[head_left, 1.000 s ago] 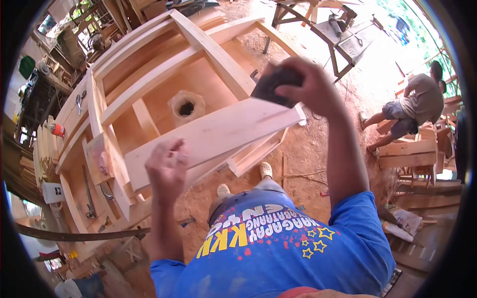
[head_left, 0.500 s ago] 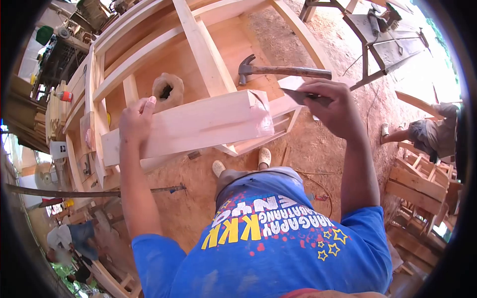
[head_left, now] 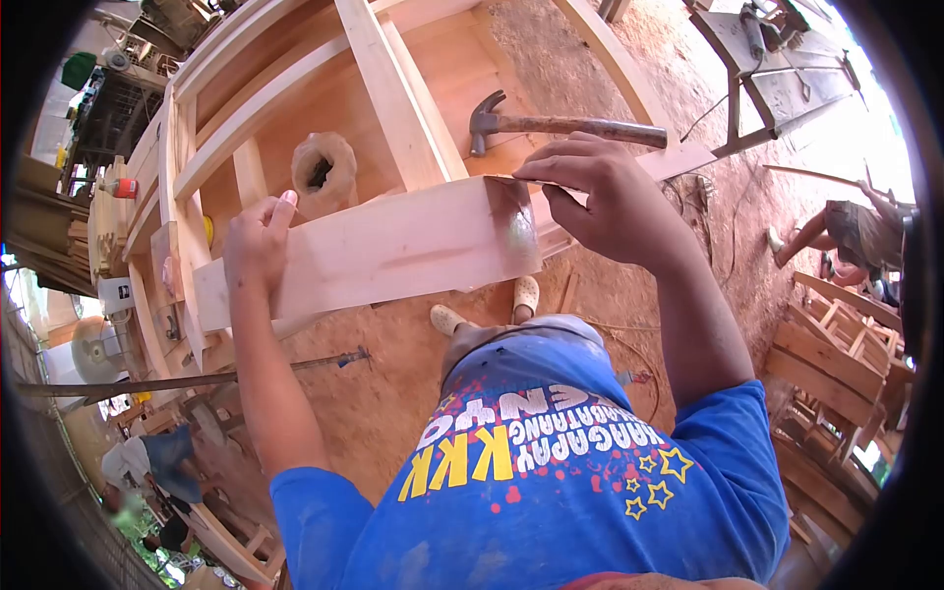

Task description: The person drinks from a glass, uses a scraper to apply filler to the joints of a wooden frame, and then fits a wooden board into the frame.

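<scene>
The left hand [head_left: 258,246] clamps the wooden board [head_left: 379,251] on edge against the desk [head_left: 393,88] frame, steadying it, while the right hand [head_left: 600,202] pinches sandpaper [head_left: 539,181] onto its far end.

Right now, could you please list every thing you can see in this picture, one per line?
board: 1, pale wood, lying across the frame, held at both ends
sandpaper: 1, dark thin sheet, on the board's right end, under the right hand
wooden frame: 1, pale, large, under the board
hammer: 1, steel head with brown handle, on the frame beyond the right hand
stump: 1, hollow, brown, inside the frame
clogs: 2, cream, on the dirt floor
another person: 1, far right, crouching
left hand: 1, gripping the board's left part
right hand: 1, pressing the sandpaper on the board
</scene>
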`<move>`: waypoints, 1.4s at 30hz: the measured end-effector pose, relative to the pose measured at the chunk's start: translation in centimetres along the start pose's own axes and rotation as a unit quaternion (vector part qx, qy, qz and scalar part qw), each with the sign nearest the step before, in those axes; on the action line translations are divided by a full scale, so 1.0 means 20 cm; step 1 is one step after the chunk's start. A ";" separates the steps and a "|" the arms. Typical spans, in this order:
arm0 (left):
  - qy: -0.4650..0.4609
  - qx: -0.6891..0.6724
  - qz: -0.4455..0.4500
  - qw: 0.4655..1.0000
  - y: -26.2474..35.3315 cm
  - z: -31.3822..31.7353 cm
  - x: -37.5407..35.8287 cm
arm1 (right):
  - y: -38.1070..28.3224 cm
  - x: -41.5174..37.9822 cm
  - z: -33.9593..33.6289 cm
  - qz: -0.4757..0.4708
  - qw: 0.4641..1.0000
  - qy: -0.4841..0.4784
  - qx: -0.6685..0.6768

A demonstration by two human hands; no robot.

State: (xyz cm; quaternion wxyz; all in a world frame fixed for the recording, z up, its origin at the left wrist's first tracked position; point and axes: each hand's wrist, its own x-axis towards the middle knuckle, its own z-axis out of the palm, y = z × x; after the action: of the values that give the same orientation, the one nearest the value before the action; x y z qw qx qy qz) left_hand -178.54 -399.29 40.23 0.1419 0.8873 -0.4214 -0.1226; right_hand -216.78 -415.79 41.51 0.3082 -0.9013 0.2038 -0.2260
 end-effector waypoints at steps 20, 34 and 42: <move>-0.011 0.032 -0.048 0.998 -0.01 0.02 0.05 | -0.14 -0.18 0.06 0.013 0.999 -0.022 0.020; -0.005 0.006 -0.020 1.000 -0.02 0.04 0.06 | -0.25 -0.38 0.12 0.032 0.998 0.005 0.056; 0.004 -0.009 -0.013 1.000 -0.08 0.06 0.08 | -0.03 -0.36 0.05 0.063 0.987 0.089 0.119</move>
State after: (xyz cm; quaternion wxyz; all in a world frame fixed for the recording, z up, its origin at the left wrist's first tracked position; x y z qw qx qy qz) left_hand -176.82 -399.83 38.50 0.1496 0.8920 -0.4078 -0.1251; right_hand -221.91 -411.14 39.17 0.4079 -0.8195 0.2588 -0.3082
